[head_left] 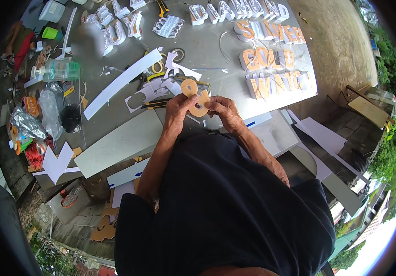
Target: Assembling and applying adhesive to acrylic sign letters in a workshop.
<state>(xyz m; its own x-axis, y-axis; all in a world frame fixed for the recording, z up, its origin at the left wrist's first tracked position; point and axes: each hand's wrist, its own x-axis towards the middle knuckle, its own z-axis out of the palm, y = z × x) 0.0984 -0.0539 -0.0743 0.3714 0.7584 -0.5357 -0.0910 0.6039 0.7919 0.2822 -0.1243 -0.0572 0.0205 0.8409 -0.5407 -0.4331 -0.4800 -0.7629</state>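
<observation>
My left hand (179, 108) and my right hand (224, 112) grip a tan, looped flat cut-out (199, 110), shaped like a figure eight or ampersand, between thumbs and fingers. Behind it on the grey table (209, 50) lie white paper scraps (151, 92), tape rolls (178, 54), a long white strip (122, 83) and yellow-and-black cutters (154, 104), partly covered by other items and my hands.
White-sided block letters (264, 62), several tan-faced, stand at right and along the back. Bottles (57, 70) and bags (48, 115) crowd the left. Boards (113, 142) lie near me. A wooden chair (365, 110) stands right. A person (16, 41) appears at far left.
</observation>
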